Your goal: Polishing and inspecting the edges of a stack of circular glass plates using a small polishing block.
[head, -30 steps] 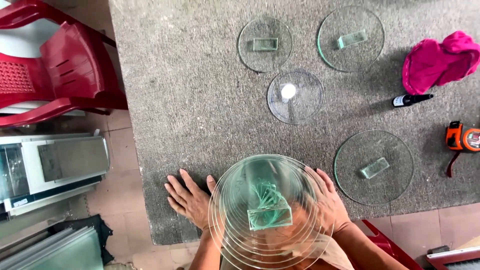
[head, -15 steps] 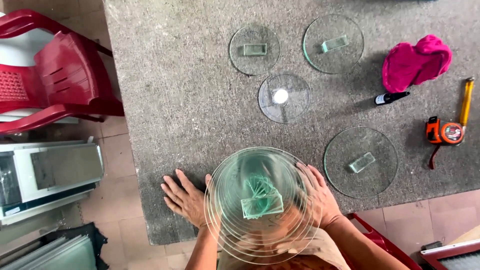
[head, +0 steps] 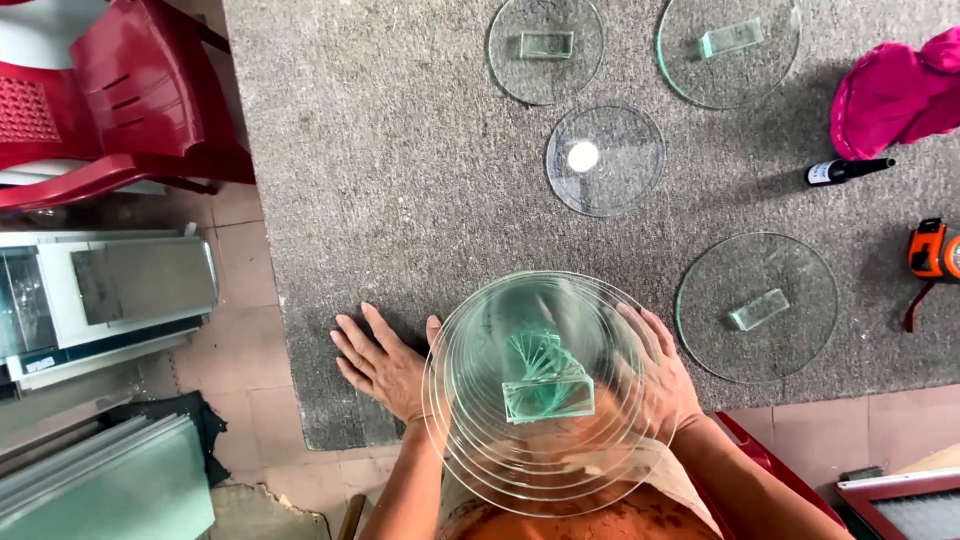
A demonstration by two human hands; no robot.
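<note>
Glass workshop: felt-covered bench [head: 380, 180], glass discs [head: 757, 308], stacked panes [head: 110, 485], tape measure [head: 932, 252].

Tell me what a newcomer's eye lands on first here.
First, the stack of round glass discs at the near edge of the grey felt-covered table, each with a small glass block on top, with the left hand flat beside it and the right hand seen through its edge. Next, the bright pink cloth at far right and the red plastic chair at upper left.
</note>
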